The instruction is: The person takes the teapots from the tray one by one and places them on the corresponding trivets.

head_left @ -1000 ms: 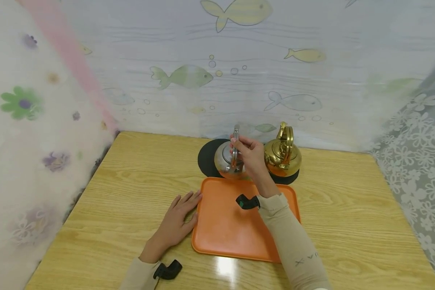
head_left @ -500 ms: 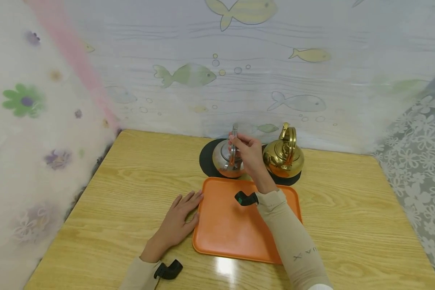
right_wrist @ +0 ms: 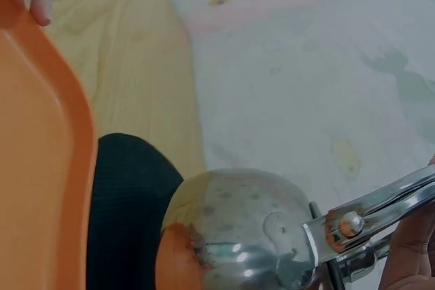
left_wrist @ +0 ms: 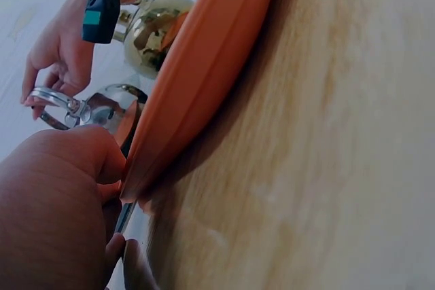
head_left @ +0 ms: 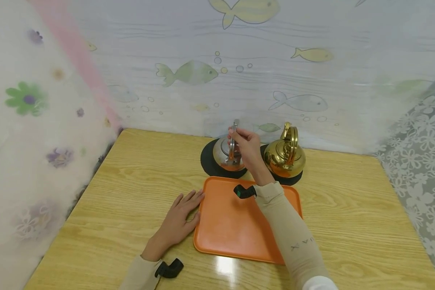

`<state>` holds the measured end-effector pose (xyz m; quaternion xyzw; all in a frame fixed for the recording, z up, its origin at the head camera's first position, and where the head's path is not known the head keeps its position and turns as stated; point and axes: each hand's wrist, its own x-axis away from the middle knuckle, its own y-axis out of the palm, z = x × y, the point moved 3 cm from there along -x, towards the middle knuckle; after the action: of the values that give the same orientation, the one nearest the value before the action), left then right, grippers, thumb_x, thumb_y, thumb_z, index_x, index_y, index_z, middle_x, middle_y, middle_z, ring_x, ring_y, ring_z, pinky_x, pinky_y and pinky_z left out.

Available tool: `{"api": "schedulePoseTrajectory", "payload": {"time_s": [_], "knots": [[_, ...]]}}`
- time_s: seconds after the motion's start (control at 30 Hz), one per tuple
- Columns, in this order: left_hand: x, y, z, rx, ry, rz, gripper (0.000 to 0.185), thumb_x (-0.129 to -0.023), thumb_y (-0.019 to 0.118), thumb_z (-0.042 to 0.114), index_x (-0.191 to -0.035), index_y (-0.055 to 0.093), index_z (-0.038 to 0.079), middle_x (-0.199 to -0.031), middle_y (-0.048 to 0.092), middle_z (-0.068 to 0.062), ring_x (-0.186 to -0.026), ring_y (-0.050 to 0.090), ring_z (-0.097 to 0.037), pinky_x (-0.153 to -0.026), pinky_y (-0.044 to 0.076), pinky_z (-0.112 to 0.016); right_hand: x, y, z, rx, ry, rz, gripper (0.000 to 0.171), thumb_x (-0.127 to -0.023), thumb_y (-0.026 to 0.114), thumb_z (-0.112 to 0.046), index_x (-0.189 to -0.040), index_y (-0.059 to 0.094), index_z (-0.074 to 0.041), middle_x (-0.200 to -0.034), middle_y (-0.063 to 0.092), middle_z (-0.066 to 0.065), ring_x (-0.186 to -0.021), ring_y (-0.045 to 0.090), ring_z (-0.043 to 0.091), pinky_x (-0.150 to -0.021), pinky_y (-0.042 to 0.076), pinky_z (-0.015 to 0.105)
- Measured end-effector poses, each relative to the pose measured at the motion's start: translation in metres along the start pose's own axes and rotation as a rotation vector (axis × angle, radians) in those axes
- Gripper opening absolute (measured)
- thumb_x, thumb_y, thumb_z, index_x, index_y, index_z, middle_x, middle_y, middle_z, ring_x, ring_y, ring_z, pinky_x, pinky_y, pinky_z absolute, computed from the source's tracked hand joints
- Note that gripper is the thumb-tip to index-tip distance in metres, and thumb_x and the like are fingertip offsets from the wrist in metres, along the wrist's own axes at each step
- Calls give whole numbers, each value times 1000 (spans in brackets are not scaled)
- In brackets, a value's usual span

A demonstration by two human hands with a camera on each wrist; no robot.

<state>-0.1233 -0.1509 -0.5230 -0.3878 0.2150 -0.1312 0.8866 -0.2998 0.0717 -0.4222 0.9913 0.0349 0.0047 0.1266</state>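
Note:
My right hand grips the upright handle of a silver kettle. That kettle stands over the left round black mat; I cannot tell whether its base touches it. In the right wrist view its shiny body and hinged handle show beside the mat. Flat on the table, my left hand has its fingers extended, and the fingertips touch the left rim of an orange tray. Right of the silver kettle, a gold kettle sits on a second black mat.
The wooden table reaches back to a curtain with fish drawings. The tray lies just in front of both mats, under my right forearm. A floral sheet hangs along the left edge, and lace fabric along the right.
My right hand has moved the silver kettle slightly back and left, so more of the left mat's front edge shows. My left hand and the tray have stayed in place.

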Motion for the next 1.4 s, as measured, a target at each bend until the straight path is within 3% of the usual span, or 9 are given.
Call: {"api": "schedulePoseTrajectory", "payload": {"time_s": [0.2,0.6,0.87,1.4], "knots": [[0,0,1,-12,22,24,52,-99,62,18,-150,53,9,-155,50,-9,-144,44,-37,-117,26,-65,-2,-1,2,-33,32,19,40,-102,64,-17,-135,62,5,-105,72,-1,-97,69,20,-78,60,25],[0,-4,2,-16,12,8,52,-100,61,17,-151,52,9,-155,50,-9,-144,43,-38,-117,25,-66,-2,4,0,-98,75,47,41,-102,63,-15,-135,61,9,-87,70,-1,-74,68,9,-65,58,22],[0,-3,3,1,7,9,52,-100,62,18,-150,52,8,-155,49,-9,-145,43,-38,-118,25,-65,-2,3,0,-105,115,58,38,-102,63,-17,-133,64,5,-91,70,1,-74,68,8,-66,58,21],[1,-2,3,5,0,0,52,-101,61,19,-150,52,8,-156,49,-8,-146,42,-36,-119,25,-63,2,-4,0,-102,101,54,39,-103,61,-20,-133,64,5,-90,68,1,-74,67,10,-65,55,21]]}}
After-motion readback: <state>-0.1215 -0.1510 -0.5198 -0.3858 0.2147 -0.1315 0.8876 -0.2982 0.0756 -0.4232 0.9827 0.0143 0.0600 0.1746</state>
